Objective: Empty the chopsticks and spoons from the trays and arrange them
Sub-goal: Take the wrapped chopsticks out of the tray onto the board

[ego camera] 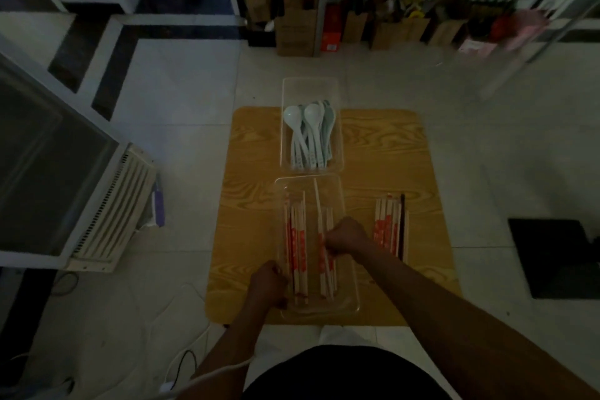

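A clear near tray (352, 289) on the wooden table (253, 204) holds several paper-wrapped chopsticks (297, 237) with red print. My right hand (345, 235) is inside that tray, closed around a few of the chopsticks. At the tray's left rim, my left hand (268, 284) grips the wall. Behind it stands a second clear tray (285, 91) with several white spoons (308, 133). A row of chopsticks (388, 224) lies on the table to the right of the near tray.
The low table stands on a tiled floor. A white appliance with a vent (107, 214) is at the left, a dark mat (558, 256) at the right. Shelves with boxes and bags (422, 10) line the back. A white cable (194, 351) runs near my left arm.
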{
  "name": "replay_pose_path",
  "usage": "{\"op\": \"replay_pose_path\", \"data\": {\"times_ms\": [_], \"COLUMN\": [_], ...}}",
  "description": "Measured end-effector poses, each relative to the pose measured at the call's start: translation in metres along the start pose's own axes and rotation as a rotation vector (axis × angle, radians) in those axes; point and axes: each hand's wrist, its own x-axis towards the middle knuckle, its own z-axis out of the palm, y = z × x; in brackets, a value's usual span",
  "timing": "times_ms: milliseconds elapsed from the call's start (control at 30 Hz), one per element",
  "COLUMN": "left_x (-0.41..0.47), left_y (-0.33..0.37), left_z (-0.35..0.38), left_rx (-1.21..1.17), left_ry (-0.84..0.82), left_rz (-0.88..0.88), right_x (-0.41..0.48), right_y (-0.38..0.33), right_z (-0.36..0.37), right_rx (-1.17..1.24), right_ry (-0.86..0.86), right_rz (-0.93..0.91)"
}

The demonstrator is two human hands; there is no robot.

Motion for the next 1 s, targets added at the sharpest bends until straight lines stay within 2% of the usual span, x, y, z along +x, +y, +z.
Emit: {"op": "replay_pose_path", "data": {"times_ms": [100,167,267,367,500,667,1000], "left_x": [0.003,0.004,0.002,0.003,-0.003,-0.004,-0.005], "left_y": [0.001,0.001,0.003,0.004,0.006,0.007,0.006], "left_z": [0.001,0.001,0.002,0.003,0.003,0.005,0.006], "left_rx": [0.005,0.009,0.016,0.042,-0.036,-0.038,-0.07], "left_ry": [0.042,0.068,0.076,0.073,0.09,0.09,0.101], "left_rz": [-0.012,-0.013,-0.027,-0.031,-0.032,-0.035,-0.037], "right_x": [-0.004,-0.001,0.014,0.018,0.017,0.039,0.057], "right_y": [0.011,0.029,0.075,0.124,0.166,0.193,0.17], "right_z": [-0.038,-0.068,-0.105,-0.123,-0.117,-0.089,-0.082], "right_rx": [0.198,0.24,0.211,0.084,0.023,0.052,0.087], "right_ry": [0.004,0.083,0.243,0.343,0.384,0.38,0.43], "right_rz": [-0.023,-0.002,0.06,0.171,0.296,0.299,0.33]}}
